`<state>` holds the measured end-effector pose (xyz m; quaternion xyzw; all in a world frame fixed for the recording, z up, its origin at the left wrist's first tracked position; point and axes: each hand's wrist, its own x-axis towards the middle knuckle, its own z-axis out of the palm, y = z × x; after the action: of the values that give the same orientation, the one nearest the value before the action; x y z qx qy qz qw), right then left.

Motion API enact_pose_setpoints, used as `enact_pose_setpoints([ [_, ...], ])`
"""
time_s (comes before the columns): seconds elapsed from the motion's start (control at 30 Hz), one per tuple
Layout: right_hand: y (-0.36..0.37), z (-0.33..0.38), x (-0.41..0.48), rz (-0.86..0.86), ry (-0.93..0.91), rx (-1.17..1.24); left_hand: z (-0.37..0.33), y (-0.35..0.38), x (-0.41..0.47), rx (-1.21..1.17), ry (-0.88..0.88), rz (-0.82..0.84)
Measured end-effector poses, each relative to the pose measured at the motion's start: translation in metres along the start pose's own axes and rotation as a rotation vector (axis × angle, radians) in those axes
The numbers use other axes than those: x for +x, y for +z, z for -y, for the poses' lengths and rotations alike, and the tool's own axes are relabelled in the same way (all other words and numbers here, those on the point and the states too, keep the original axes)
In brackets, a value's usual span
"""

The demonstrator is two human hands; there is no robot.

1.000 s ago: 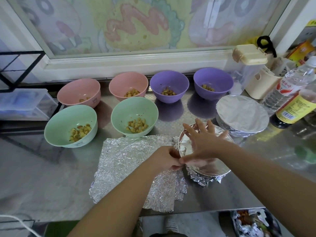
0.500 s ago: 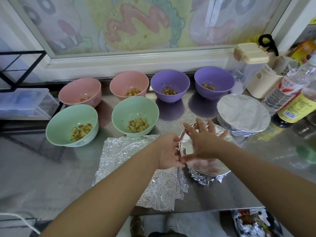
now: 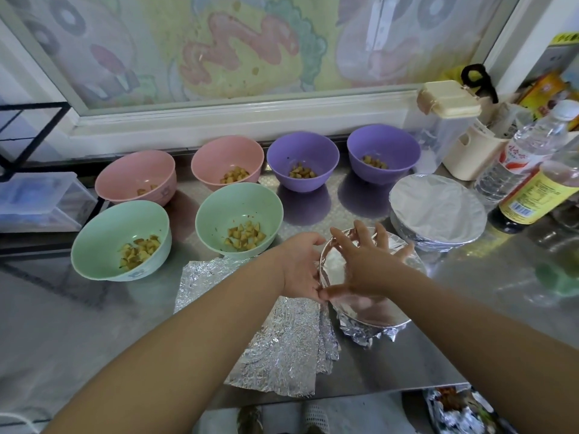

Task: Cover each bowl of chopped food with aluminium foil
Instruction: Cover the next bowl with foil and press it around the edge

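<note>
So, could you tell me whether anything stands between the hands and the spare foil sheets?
Nothing visible does. The foil sheets lie under the left forearm, beside the foil-covered bowl that the left hand and right hand are on.

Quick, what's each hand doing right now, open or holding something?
Left hand: grips the left rim of the near foil-covered bowl.
Right hand: open, spread, pressing on that bowl's top.

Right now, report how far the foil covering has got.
Done: one covered bowl. In hand: left hand grips the second bowl by its foiled rim, right hand presses its top. Remaining open: two pink bowls, two purple bowls, two green bowls; spare foil sheets lie ready.
</note>
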<state>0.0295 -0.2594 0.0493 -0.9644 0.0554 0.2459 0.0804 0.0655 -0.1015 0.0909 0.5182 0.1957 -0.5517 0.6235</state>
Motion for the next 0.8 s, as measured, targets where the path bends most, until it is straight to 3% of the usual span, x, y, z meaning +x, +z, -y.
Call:
enact_pose_setpoints([
  [0.2, -0.009, 0.001, 0.002, -0.035, 0.188, 0.103, -0.009, -0.014, 0.025, -0.101, 0.167, -0.127],
  [0.4, -0.010, -0.011, 0.004, -0.020, -0.003, 0.011, 0.029, -0.021, 0.044, -0.364, 0.403, -0.154],
  [0.47, -0.012, -0.011, 0.004, -0.008, -0.030, -0.007, 0.046, -0.025, 0.045, -0.174, 0.442, -0.186],
  [0.57, -0.015, -0.011, 0.006, 0.010, -0.020, -0.026, 0.069, -0.025, 0.041, 0.313, 0.416, -0.309],
  [0.63, -0.016, -0.010, 0.006, 0.017, -0.014, -0.028, 0.084, -0.023, 0.041, 0.393, 0.374, -0.291],
  [0.8, -0.016, -0.010, 0.005, 0.017, -0.015, -0.017, 0.097, -0.016, 0.045, -0.101, 0.312, -0.181],
])
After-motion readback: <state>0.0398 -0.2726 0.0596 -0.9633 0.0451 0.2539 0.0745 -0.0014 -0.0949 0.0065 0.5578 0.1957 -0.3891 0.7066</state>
